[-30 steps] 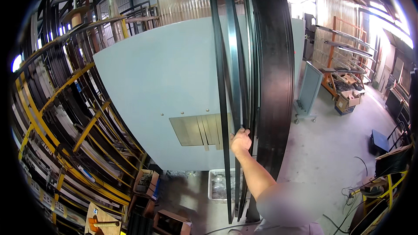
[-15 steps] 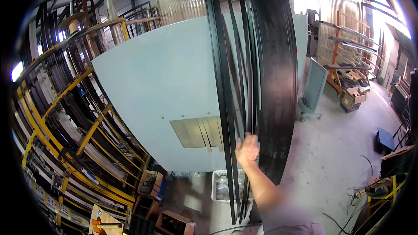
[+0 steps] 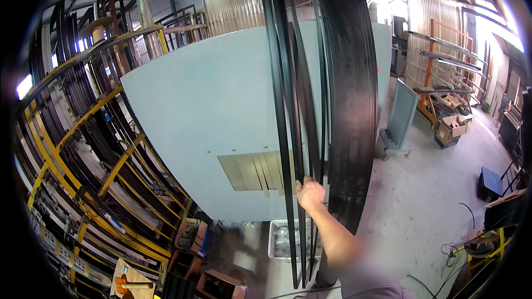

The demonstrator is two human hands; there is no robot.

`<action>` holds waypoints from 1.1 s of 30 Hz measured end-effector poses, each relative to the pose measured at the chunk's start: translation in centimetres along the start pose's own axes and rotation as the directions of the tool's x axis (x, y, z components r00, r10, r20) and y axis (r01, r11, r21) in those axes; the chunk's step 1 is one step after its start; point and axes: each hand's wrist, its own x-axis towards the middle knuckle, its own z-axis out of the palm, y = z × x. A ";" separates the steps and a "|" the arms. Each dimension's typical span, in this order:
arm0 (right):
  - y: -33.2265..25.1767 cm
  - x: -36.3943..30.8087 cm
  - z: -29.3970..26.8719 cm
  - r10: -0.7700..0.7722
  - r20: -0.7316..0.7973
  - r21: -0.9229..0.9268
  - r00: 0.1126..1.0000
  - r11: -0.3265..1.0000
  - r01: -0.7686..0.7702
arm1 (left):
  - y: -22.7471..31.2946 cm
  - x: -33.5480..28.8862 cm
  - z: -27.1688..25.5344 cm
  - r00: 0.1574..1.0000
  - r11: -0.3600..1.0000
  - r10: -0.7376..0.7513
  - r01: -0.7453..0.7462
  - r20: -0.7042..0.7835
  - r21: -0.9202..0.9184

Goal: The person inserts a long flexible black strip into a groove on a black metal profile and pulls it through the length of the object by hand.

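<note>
My right hand is closed round one of several long, thin black profile strips, its forearm reaching up from the lower edge. The strips stand nearly upright and run from the top of the view down to the floor. Just right of them rises a wide, dark, glossy panel or profile. Behind stands a large pale grey-blue board with a brass-coloured plate on it. My left hand is out of view.
A yellow rack full of long profiles fills the left side. On the floor are a white crate, cardboard boxes and cables. A grey wheeled stand and an orange rack stand at right.
My right hand has gone from loosely raised fingers to a closed grip, slightly lower and to the left. The thin strips have spread and shifted against each other.
</note>
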 end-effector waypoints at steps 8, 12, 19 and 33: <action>-0.6 1.8 -1.3 -0.034 -0.153 0.018 0.988 0.999 0.037 | 0.3 -0.1 0.2 1.000 1.000 -0.019 0.019 -0.011 -0.004; -1.3 5.4 -3.4 -0.163 -0.348 0.002 0.923 0.985 0.174 | 0.6 -0.1 0.3 1.000 1.000 -0.022 0.022 -0.016 -0.013; -4.3 11.8 -4.6 0.107 -0.346 0.232 0.932 0.972 -0.025 | 1.0 -0.5 0.9 0.999 0.999 -0.040 0.040 -0.024 -0.023; 0.8 16.9 3.6 0.186 -0.025 0.418 0.982 0.894 -0.159 | 1.9 -1.6 1.4 0.996 0.995 -0.083 0.080 -0.044 -0.057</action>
